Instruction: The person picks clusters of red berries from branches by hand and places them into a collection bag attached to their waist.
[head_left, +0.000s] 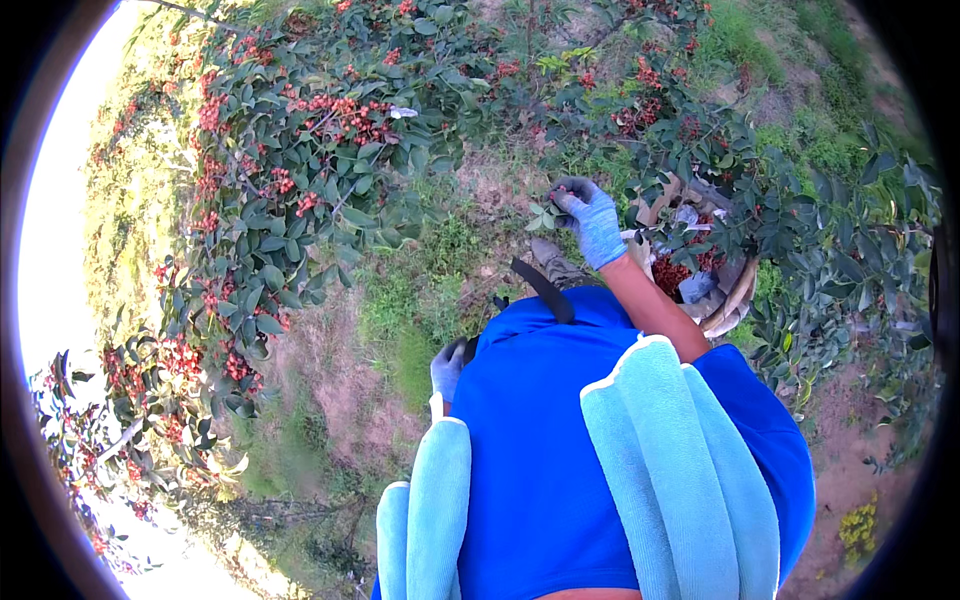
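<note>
My right hand (589, 217), in a blue-grey knit glove, is raised in front of me with its fingers closed on a small sprig of green leaves (542, 217) and a few red berries. At my left side, my left hand (448, 367), gloved too, hangs by a black strap at my waist; its fingers are partly hidden. Just right of my right forearm stands a basket (739, 296) with a pale lining. Picked red berry clusters (670, 276) and some crumpled pale pieces lie in it, partly behind leaves.
Leafy branches with red berry clusters (345, 116) fill the upper left. More berry-bearing foliage (637, 116) overhangs the basket and runs down the right side. Grass and bare soil (330, 375) lie below. A light-blue towel (667, 450) hangs over my shoulders.
</note>
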